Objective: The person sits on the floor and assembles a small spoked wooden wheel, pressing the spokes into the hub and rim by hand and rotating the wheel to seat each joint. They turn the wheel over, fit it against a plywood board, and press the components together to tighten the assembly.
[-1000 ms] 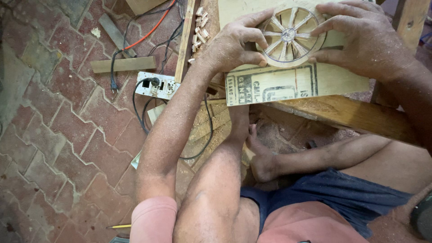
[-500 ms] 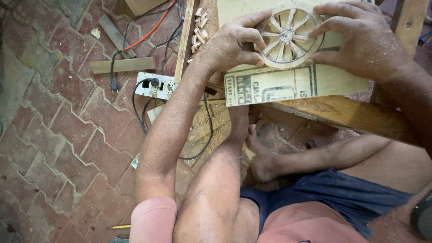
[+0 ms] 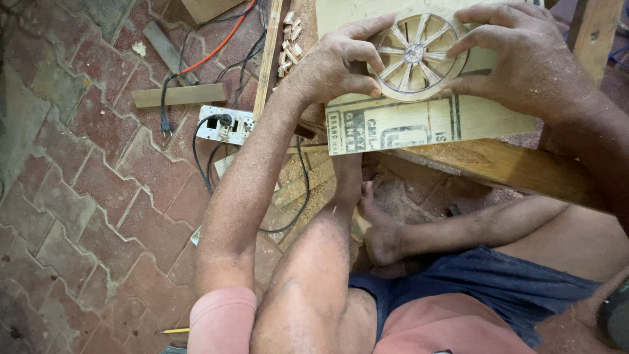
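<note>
Underfoot, well below and to the left of both hands, a red interlocking brick floor [image 3: 85,196] dusted with sawdust. Directly beneath the hands, a pale plywood board with dark stencilled printing [image 3: 419,128], lying on a thicker wooden beam [image 3: 511,167] that runs off past the right wrist. Left of the left forearm, a white power strip [image 3: 226,124] with black and red cables, and above it a loose flat wooden offcut [image 3: 177,95]. Between the two hands, flat on the plywood, a small round wooden spoked wheel [image 3: 414,56]. Left hand [image 3: 331,65] curled at the wheel's left rim, thumb and fingertips pinching it. Right hand [image 3: 524,59] cupped over the right rim, fingers spread and pressing along the edge. Compared with half a second and a second ago, hardly any shift: same two-sided grip, wheel in the same spot on the board, spokes at most slightly turned. Steady holding, then, rather than lifting. Just beyond the left hand, a small heap of short wooden pegs [image 3: 290,34].
</note>
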A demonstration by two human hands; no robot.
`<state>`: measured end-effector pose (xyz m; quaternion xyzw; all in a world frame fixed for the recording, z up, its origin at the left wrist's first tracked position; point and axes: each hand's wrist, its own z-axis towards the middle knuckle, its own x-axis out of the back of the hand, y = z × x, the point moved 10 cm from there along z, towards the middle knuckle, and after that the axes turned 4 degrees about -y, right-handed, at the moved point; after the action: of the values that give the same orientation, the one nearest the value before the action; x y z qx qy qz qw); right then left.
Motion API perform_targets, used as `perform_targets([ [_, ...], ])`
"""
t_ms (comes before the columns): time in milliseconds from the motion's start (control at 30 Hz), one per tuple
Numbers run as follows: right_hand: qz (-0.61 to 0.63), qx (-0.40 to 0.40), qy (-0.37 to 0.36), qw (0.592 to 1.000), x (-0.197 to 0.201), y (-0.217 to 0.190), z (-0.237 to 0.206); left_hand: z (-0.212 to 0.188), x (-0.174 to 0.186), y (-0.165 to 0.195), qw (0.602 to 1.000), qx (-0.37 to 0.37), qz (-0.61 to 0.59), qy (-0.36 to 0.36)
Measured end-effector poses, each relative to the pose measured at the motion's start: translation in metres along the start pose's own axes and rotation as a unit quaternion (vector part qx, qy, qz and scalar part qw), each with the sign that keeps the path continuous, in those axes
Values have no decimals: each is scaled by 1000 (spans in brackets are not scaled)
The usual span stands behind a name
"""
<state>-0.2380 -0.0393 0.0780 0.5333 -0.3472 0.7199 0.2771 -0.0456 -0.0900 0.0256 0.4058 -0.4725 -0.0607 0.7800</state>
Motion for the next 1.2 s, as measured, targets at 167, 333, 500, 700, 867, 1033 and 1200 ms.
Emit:
perform_targets([
  [167, -6, 5, 8, 1000, 4, 0, 1, 1, 1, -1, 1000, -1, -12, -1],
  [333, -9, 0, 6, 1000, 4, 0, 2, 2, 1, 1, 1000, -17, -6, 1],
  [500, -1, 2, 14, 1000, 8, -1, -1, 3, 1, 2, 1000, -22, -7, -2],
  [700, 2, -2, 12, 1000, 6, 0, -1, 3, 2, 1, 1000, -5, -22, -4],
  [867, -14, -6, 11, 1000, 4, 0, -2, 2, 3, 1, 1000, 10, -14, -10],
  [1033, -23, -15, 5, 1000, 2, 1, -3, 4, 2, 1, 1000, 8, -17, -19],
  [1200, -12, -24, 5, 1000, 5, 1, -5, 8, 4, 5, 999, -20, -37, -31],
])
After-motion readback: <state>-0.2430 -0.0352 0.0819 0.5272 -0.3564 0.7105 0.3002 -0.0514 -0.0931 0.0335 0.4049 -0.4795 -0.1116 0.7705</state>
